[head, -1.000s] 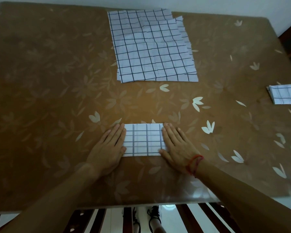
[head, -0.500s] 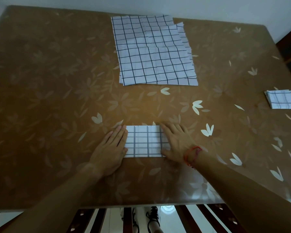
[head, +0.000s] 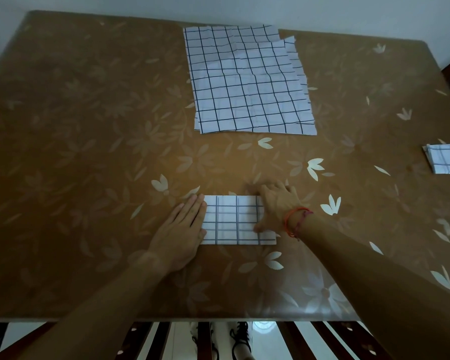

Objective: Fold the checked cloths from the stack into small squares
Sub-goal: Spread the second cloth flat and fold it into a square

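A checked cloth folded into a narrow rectangle (head: 234,222) lies near the front edge of the table. My left hand (head: 182,235) lies flat with straight fingers on its left end. My right hand (head: 276,206) sits at the right end with its fingers curled over the far corner and its thumb on top of the cloth, gripping that end. The stack of unfolded checked cloths (head: 247,81) lies flat at the back middle of the table. A small folded checked square (head: 447,158) rests at the right edge of the view.
The brown table (head: 89,152) has a glossy cover with a leaf pattern. Its front edge runs just below my forearms, with chair slats and the floor beneath. A wall runs behind the far edge.
My right hand went from lying flat on the cloth's right end to curling its fingers around that end. My left hand stays flat. The view shifted slightly downward.
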Tool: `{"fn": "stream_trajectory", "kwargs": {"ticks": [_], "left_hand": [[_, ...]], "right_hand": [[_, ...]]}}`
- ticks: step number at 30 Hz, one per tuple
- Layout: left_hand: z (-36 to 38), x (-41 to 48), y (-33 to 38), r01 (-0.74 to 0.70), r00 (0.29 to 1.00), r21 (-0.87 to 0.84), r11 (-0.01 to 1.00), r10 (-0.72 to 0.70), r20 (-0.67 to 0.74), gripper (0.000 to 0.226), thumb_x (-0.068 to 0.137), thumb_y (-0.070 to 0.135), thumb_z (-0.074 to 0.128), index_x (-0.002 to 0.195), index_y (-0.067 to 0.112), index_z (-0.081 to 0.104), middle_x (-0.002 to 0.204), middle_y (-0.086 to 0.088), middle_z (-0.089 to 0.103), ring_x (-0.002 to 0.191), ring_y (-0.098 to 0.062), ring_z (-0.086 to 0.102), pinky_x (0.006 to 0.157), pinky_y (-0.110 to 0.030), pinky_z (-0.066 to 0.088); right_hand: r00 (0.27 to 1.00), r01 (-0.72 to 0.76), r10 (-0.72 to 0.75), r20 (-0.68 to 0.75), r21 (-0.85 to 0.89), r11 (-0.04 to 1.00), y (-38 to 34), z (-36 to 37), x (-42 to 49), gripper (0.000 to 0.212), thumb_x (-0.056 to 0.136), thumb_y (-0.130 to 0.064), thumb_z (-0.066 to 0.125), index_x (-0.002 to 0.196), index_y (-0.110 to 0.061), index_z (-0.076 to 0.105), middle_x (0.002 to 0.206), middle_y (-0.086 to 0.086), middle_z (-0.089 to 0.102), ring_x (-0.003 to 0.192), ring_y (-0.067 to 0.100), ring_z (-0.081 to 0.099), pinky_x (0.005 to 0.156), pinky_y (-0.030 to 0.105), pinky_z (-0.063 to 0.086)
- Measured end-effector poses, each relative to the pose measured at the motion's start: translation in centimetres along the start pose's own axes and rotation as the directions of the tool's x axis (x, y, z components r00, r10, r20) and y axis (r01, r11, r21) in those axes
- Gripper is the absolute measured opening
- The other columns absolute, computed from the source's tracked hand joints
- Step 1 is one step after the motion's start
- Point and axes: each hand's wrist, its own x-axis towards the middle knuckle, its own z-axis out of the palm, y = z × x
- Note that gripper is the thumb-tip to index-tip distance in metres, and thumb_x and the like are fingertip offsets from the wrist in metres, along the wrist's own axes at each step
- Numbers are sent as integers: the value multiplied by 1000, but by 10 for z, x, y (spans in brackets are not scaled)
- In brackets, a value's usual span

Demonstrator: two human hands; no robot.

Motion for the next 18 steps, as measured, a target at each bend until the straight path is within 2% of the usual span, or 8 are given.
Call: {"fn": "stream_trajectory", "kwargs": {"ticks": [3, 6, 8, 10, 11, 12, 14, 18], "left_hand": [[2, -1, -1, -4, 1000, -14, 1000, 4, -6, 60, 100, 36, 13, 150, 3, 21, 158, -14, 15, 147, -25, 10, 117, -42, 22], [3, -1, -1, 0, 1000, -22, 1000, 0, -15, 60, 100, 37, 12, 150, 5, 17, 159, -12, 11, 147, -23, 7, 118, -41, 17], [3, -1, -1, 1, 1000, -28, 1000, -2, -12, 60, 100, 37, 11, 150, 5, 16, 159, -12, 10, 147, -23, 6, 118, -40, 16], [3, -1, 0, 2, 1000, -35, 999, -2, -6, 60, 100, 37, 9, 150, 4, 16, 159, -12, 10, 148, -23, 5, 118, -42, 17], [3, -1, -1, 3, 1000, -39, 999, -3, -4, 60, 100, 37, 9, 150, 4, 16, 159, -12, 11, 148, -24, 6, 118, -42, 19], [2, -1, 0, 4, 1000, -41, 999, -4, 1, 61, 100, 37, 9, 150, 4, 17, 159, -13, 12, 147, -24, 7, 118, -43, 20], [1, -1, 0, 10, 1000, -42, 999, -10, 13, 61, 100, 37, 10, 150, 4, 20, 158, -13, 14, 147, -24, 8, 117, -43, 23], [-2, -1, 1, 29, 1000, -53, 998, -28, 10, 61, 100, 38, 15, 149, 4, 25, 158, -12, 18, 147, -23, 12, 116, -43, 25]], "right_hand": [[948, -19, 45, 314, -87, 996, 10, -5, -2, 47, 100, -20, 43, 139, 3, 34, 148, 17, 34, 138, 31, 30, 115, 37, 19], [930, 14, 36, 365, -135, 991, 15, -4, -5, 50, 103, -18, 34, 146, 3, 20, 156, 15, 18, 144, 26, 18, 115, 31, 7], [911, -83, 82, 404, -15, 996, 11, -8, -7, 51, 102, -17, 38, 146, 2, 20, 155, 15, 22, 144, 27, 20, 114, 27, 8], [948, -139, 72, 311, 197, 970, 6, -10, -3, 51, 95, -23, 56, 139, -2, 42, 140, 13, 46, 133, 28, 40, 107, 24, 33], [983, -116, 61, 174, 325, 938, 6, -8, 2, 51, 86, -30, 67, 130, -7, 54, 124, 6, 57, 120, 25, 53, 93, 22, 46], [997, -72, 56, 49, 438, 896, 5, -8, 7, 46, 80, -35, 72, 120, -13, 62, 108, -2, 61, 105, 18, 59, 77, 19, 49], [997, -40, 68, -33, 541, 840, 3, -5, 11, 28, 83, -32, 69, 104, -14, 69, 90, -5, 61, 84, 11, 56, 58, 12, 37], [994, -50, 94, -53, 547, 836, 3, 0, 7, 19, 86, -22, 60, 75, -9, 69, 71, 2, 64, 67, 13, 55, 60, 24, 47]]}}
